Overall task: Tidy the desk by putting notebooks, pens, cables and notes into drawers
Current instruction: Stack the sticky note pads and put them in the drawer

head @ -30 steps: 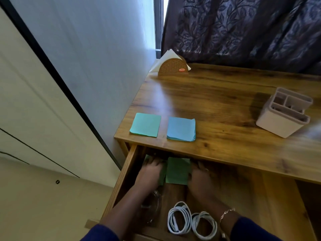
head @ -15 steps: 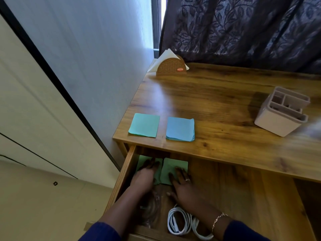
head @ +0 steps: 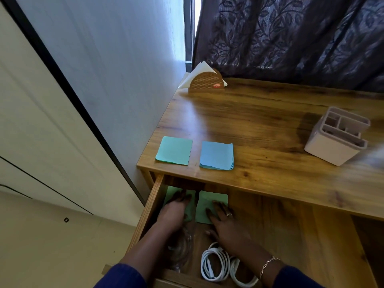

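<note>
Lying flat in the open drawer (head: 152,207), left hand (head: 173,210) covers the left green notes (head: 191,204) and right hand (head: 225,225) the right green notes (head: 212,199); fingers straight, gripping nothing.

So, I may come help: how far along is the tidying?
Done: white cables coiled in the open drawer. In hand: left hand and right hand rest on two green note pads there. Left: teal pad, blue pad on the desk.

On the desk (head: 259,121), two note pads (head: 174,150) lie side by side above the open drawer (head: 150,210), where two more notes (head: 212,200) sit behind coiled cables (head: 215,265).
</note>
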Tool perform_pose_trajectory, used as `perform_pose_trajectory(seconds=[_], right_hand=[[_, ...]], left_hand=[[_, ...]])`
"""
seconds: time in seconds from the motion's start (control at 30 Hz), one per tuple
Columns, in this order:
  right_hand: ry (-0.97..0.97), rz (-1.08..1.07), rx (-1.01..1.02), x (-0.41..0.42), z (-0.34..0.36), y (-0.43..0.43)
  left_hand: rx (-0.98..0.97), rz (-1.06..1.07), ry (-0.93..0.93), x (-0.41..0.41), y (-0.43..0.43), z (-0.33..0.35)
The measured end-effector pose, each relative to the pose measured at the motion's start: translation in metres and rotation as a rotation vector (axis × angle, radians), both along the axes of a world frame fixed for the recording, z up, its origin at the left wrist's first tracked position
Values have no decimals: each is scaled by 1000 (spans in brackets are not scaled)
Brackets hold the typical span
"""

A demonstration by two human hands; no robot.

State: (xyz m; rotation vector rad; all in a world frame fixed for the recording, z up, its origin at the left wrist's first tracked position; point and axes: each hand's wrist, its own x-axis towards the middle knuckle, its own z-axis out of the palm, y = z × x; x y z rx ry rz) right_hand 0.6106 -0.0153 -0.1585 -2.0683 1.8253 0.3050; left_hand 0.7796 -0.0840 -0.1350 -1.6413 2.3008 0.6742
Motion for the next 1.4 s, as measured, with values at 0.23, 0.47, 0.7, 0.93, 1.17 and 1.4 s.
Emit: perform_pose_trajectory(seconds=[0.23,0.47,0.7,0.93,1.17,1.4], right_hand=[[-136,81,-295,-3,18,5],[-352,15,-818,-16,60,-17],[-561,-644,-727,-36,106,-83],[-292,-765,-358,-30,116,-130],[-201,-805,-282,-20,117,-138],[-212,-792,-286,-18,118,-141]], left_hand=[[-264,-20,75,0,12,9],[-806,-53,466,-3,-3,47],[-536,579,391,-12,-73,97],[-272,742,36,-22,-116,112],[-180,696,-82,-24,-125,119],[-167,711,-15,-19,-127,114]])
